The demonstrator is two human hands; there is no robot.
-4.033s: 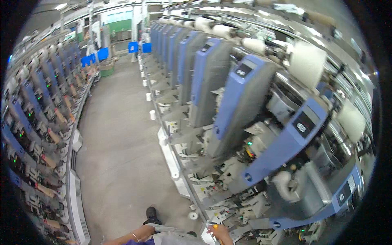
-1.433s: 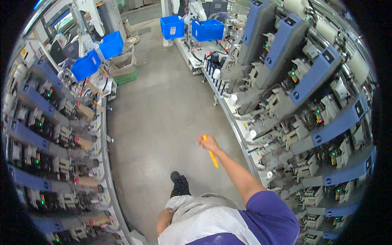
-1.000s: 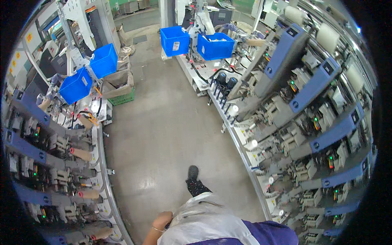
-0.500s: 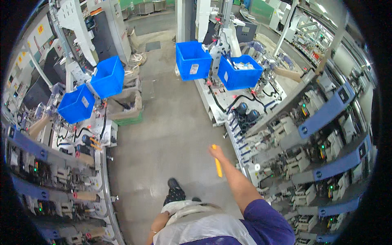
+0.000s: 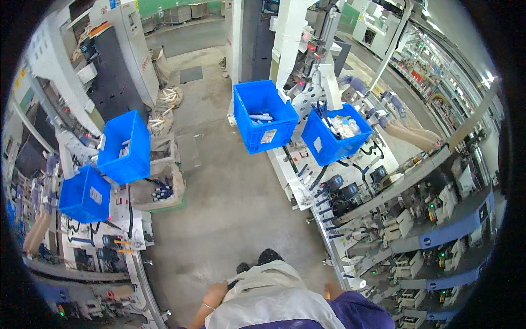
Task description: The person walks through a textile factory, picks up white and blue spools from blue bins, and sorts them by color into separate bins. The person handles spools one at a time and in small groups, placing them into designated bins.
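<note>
My right hand [image 5: 332,289] is low at the right of my body, beside the rail of the right-hand machine row. It is closed around a slim yellow stick-like tool [image 5: 328,295], of which only a small bit shows; its exact kind cannot be made out. At the left of my pale apron [image 5: 268,290], my left hand [image 5: 217,294] hangs by my waist, a bracelet on its wrist. Its fingers are partly hidden against dark clothing, and whether they hold anything is unclear.
Machine rows line both sides of a grey aisle [image 5: 230,219]. Blue bins [image 5: 268,143] [image 5: 332,151] stand on the right row, some with parts inside. More blue bins [image 5: 131,164] [image 5: 82,203] are at the left, beside a lined crate [image 5: 175,189]. White cabinets [image 5: 134,55] rise farther off.
I have walked forward along the aisle; the bins are nearer. My right hand has swung back from ahead toward my side with the yellow tool. My left hand stays near my waist.
</note>
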